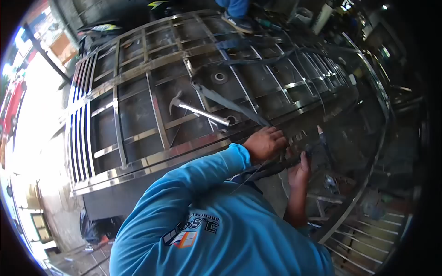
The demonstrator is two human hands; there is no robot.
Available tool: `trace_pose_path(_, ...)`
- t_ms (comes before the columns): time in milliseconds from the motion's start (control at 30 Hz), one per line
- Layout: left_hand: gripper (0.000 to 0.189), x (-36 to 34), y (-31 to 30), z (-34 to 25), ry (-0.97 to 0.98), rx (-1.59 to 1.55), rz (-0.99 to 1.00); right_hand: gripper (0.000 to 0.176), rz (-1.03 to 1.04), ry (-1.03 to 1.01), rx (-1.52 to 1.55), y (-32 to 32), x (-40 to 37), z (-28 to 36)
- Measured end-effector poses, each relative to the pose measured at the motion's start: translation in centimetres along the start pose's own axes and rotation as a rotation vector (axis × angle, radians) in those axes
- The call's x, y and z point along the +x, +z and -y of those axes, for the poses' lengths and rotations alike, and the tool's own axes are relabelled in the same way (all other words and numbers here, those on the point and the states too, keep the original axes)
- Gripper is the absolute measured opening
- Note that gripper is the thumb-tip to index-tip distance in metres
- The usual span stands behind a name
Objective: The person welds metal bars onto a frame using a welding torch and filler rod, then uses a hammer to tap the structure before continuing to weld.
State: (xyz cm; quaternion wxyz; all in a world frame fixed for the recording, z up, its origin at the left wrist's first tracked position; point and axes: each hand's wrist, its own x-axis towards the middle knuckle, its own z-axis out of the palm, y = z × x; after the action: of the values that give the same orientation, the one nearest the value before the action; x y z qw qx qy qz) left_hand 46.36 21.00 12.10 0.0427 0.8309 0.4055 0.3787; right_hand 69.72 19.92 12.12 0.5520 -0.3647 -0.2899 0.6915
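Note:
My left hand, in a blue sleeve, is closed where a long grey strip comes down from the metal frame. What lies inside the fingers is partly hidden. Close to its right, my right hand is curled around a dark cable-like length, thumb on top. A thin wire runs below the hands. Just beyond the right hand is a dark torch-like tool with a pale orange pointed tip. A hammer with a shiny handle lies on the frame, left of my hands.
A large shiny metal grille frame spans the bench ahead. Two ring-shaped parts, one a round ring, sit among its bars. At the far edge is another person's shoe. A curved metal bar and barred metalwork stand at right.

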Motion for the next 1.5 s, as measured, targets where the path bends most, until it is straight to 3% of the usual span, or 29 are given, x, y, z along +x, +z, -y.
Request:
trace_pose_path(133,0.041,-1.3,1.2,-0.9,0.003,-0.056,0.025,0.056,0.171,0.040,0.020,-4.0,2.8,-4.1)
trace_pose_path(233,0.040,-2.4,0.7,0.0,-0.097,-0.047,-0.028,0.058,0.212,0.192,0.062,-4.4,4.9,-6.5)
trace_pose_path(333,0.040,-4.2,-0.5,2.8,-0.284,-0.009,-0.170,0.057,0.126,0.224,-0.118,-2.7,6.0,-7.9)
trace_pose_path(533,0.039,-11.5,-5.1,3.8,-0.802,0.190,-0.477,0.049,0.359,0.508,-0.247,-5.6,9.9,-12.5)
trace_pose_path(667,0.042,-15.5,-2.8,4.8,-0.956,0.314,-0.532,0.044,0.445,0.569,-0.171,-5.0,9.1,-14.8)
trace_pose_path(800,0.045,-14.3,-0.5,5.0,-1.096,-0.046,-0.704,0.042,0.581,0.604,-0.246,-4.4,9.7,-14.3)
trace_pose_path(833,0.045,-13.6,-0.6,4.8,-1.133,-0.123,-0.700,0.048,0.634,0.613,-0.310,-4.9,10.4,-15.1)
trace_pose_path(867,0.041,-14.3,1.2,6.1,-1.052,-0.401,-0.859,0.055,0.681,0.631,-0.376,-5.8,10.5,-15.7)
trace_pose_path(933,0.039,-10.0,-0.6,3.3,-1.061,-0.396,-0.773,0.060,0.766,0.515,-0.472,-5.2,9.6,-14.9)
trace_pose_path(1033,0.039,-8.0,1.4,3.2,-1.014,-0.336,-0.719,0.063,0.811,0.368,-0.579,-4.7,8.6,-13.3)
trace_pose_path(1067,0.041,-6.7,1.5,2.1,-1.064,-0.503,-0.726,0.063,0.822,0.357,-0.576,-5.0,8.3,-13.1)
trace_pose_path(1233,0.043,-2.4,5.0,0.8,-0.938,-0.684,-0.668,0.056,0.775,0.532,-0.292,-7.7,9.7,-11.8)
trace_pose_path(1333,0.044,0.6,6.1,-0.2,-0.836,-0.815,-0.591,0.047,0.630,0.553,-0.294,-8.2,9.3,-5.5)
trace_pose_path(1367,0.044,1.7,6.1,-0.4,-0.823,-0.829,-0.541,0.045,0.555,0.625,-0.087,-8.4,9.4,-3.8)
trace_pose_path(1400,0.044,2.6,6.3,-0.4,-0.812,-0.842,-0.493,0.043,0.514,0.557,-0.016,-10.4,10.6,-3.1)
trace_pose_path(1467,0.042,3.0,6.8,0.4,-0.683,-0.639,-0.436,0.045,0.552,0.517,0.078,-15.8,14.1,-1.2)
trace_pose_path(1500,0.042,3.0,6.6,0.9,-0.736,-0.551,-0.475,0.052,0.376,0.443,0.096,-16.1,13.7,1.1)
